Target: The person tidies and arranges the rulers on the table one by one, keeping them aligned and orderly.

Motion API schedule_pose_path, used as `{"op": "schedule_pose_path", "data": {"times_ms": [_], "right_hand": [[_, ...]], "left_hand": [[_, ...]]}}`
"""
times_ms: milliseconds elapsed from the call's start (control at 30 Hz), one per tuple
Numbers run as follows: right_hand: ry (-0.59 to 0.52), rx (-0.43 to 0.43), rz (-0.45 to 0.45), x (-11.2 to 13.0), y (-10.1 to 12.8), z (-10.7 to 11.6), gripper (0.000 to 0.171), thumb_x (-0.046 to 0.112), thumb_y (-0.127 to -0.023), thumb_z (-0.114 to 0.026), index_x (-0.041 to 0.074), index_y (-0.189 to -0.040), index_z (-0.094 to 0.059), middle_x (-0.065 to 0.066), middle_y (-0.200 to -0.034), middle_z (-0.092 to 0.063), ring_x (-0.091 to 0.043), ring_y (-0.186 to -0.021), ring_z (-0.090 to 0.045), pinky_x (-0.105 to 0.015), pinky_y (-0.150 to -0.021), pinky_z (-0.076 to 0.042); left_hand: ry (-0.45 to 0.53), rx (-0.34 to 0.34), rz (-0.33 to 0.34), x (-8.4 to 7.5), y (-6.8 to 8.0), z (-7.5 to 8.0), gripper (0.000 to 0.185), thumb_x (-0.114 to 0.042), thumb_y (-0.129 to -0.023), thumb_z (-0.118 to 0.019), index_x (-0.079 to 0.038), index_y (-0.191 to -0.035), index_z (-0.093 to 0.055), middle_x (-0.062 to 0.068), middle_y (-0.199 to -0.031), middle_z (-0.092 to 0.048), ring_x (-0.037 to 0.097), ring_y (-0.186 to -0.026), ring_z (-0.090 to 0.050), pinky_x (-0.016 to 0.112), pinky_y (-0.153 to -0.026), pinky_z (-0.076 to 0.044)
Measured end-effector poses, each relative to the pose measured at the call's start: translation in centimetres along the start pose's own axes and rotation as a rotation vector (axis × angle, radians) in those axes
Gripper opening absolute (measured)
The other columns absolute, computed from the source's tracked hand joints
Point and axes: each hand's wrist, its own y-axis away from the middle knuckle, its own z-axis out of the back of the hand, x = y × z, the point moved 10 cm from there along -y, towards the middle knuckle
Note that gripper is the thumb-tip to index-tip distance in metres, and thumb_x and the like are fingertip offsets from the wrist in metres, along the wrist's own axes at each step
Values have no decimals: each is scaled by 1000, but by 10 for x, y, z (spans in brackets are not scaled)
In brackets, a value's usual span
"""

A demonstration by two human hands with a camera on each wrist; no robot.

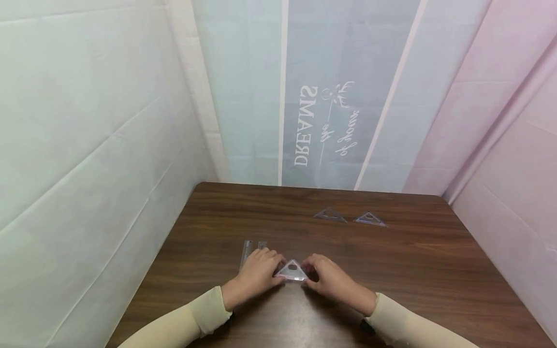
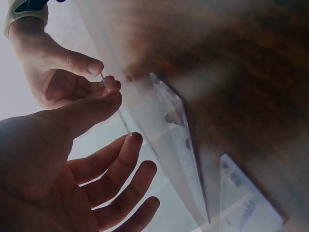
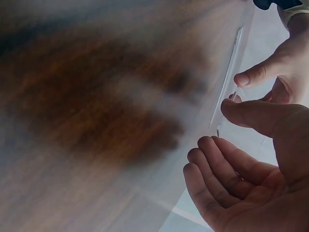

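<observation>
A clear plastic set square point(image 1: 293, 277) with an oval hole is held between both hands, above the brown table. My left hand point(image 1: 259, 271) pinches its left corner between thumb and fingertips, and my right hand point(image 1: 332, 279) does the same at the right corner. From the left wrist, the set square point(image 2: 123, 121) appears nearly edge-on between the left hand point(image 2: 104, 188) and the right hand point(image 2: 63, 72). Just beyond the left hand lie two clear rulers point(image 1: 246, 251), partly hidden by it.
Farther back on the table point(image 1: 413, 261) lie two more clear set squares, a left one point(image 1: 330, 218) and a right one point(image 1: 371, 223). A printed cloth point(image 1: 335, 48) hangs behind the table's far edge. Pale cloth walls stand on both sides.
</observation>
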Motion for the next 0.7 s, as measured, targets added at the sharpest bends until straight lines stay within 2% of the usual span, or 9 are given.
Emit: {"op": "schedule_pose_path", "data": {"times_ms": [233, 500, 700], "right_hand": [[50, 16, 8, 4, 2, -2, 29, 12, -88, -90, 5, -112, -75, 1, -105, -68, -16, -98, -64, -36, -87, -58], [144, 19, 17, 8, 1, -6, 31, 20, -88, -91, 8, -113, -77, 2, -106, -66, -14, -97, -60, -37, -85, -56], [209, 16, 21, 9, 0, -11, 31, 25, -88, -91, 11, -112, -77, 4, -105, -65, -11, -93, -57, -34, -80, -55]], "left_hand": [[-14, 25, -6, -1, 2, -1, 38, -45, -88, -89, -18, -112, -78, -8, -96, -72, 12, -88, -62, 33, -82, -52], [-43, 48, -7, -1, 4, -2, 37, -48, -87, -89, -19, -106, -77, -10, -89, -67, 11, -84, -60, 32, -79, -51], [-56, 62, -12, 0, 5, -3, 38, -50, -86, -89, -19, -104, -75, -8, -92, -68, 13, -86, -63, 34, -83, -54]]}}
